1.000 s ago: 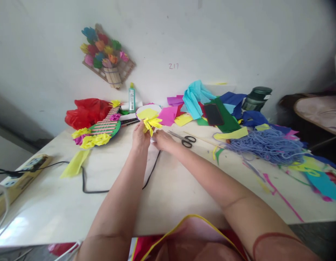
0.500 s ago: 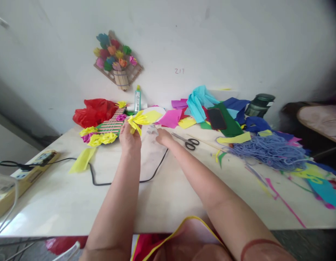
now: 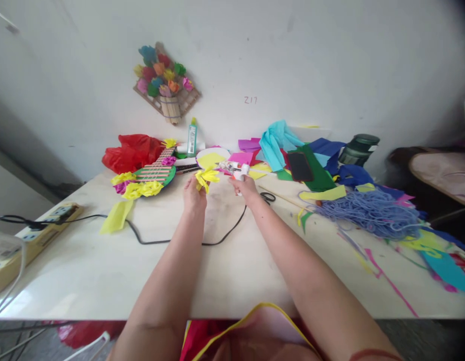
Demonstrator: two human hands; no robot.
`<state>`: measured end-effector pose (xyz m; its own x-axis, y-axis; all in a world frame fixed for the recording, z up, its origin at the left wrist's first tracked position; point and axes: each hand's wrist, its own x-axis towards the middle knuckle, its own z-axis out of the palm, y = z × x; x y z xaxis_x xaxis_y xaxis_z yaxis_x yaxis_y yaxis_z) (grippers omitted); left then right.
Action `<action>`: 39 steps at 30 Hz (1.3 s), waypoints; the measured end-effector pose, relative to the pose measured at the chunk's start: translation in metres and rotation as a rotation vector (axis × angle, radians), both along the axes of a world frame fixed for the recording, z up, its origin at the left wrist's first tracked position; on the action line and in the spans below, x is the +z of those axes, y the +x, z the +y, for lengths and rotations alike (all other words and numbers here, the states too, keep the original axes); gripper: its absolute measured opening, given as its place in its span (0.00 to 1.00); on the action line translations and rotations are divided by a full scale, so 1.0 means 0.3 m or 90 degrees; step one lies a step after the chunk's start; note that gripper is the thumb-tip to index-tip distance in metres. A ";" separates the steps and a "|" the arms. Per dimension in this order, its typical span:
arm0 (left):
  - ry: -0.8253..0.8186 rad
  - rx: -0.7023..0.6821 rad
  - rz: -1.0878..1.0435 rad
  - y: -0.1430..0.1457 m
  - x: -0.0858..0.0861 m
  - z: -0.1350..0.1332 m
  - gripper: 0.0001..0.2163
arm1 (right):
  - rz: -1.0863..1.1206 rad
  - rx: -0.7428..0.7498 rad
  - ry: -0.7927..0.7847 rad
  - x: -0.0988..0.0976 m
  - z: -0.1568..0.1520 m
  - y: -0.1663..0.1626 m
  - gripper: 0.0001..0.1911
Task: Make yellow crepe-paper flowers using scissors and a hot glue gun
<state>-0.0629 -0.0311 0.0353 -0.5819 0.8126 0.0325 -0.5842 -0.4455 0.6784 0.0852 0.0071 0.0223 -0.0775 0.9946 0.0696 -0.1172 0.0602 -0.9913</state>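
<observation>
Pinched in my left hand [image 3: 195, 196] is a yellow crepe-paper flower [image 3: 206, 176], its petals spread up and to the right. My right hand [image 3: 245, 187] is wrapped round a white glue gun [image 3: 242, 173], whose nozzle end points left toward the flower but stays apart from it. A black cord [image 3: 220, 239] loops below both hands. Left of my left hand lies a guitar-shaped craft [image 3: 153, 173] with pink sticks and yellow and magenta paper trim. Behind the flower is a round white-rimmed piece with yellow paper [image 3: 210, 159]. Scissors [image 3: 269, 197] lie partly hidden by my right hand.
A power strip [image 3: 47, 225] sits at the left edge, a yellow paper sheet [image 3: 117, 216] near it. A glue bottle [image 3: 192, 140] stands at the back. On the right are a phone [image 3: 300, 166], coloured paper, tangled blue cord [image 3: 371, 213] and a dark jar [image 3: 360, 149].
My right hand has picked up the glue gun from the table and raised it beside the flower. My left hand has moved right with the flower.
</observation>
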 end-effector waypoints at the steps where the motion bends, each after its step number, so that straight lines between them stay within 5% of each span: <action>1: -0.011 -0.012 -0.008 0.010 -0.022 0.004 0.07 | 0.030 0.009 0.010 -0.003 -0.009 0.022 0.18; 6: -0.045 -0.057 0.004 0.045 -0.072 0.006 0.12 | 0.077 0.088 0.023 -0.012 -0.042 0.102 0.25; 14: -0.068 -0.086 0.060 0.055 -0.091 0.014 0.14 | -0.005 0.147 0.061 -0.004 -0.053 0.153 0.23; 39: -0.102 -0.139 0.080 0.030 -0.096 0.024 0.13 | -0.160 0.146 0.081 -0.015 -0.051 0.152 0.26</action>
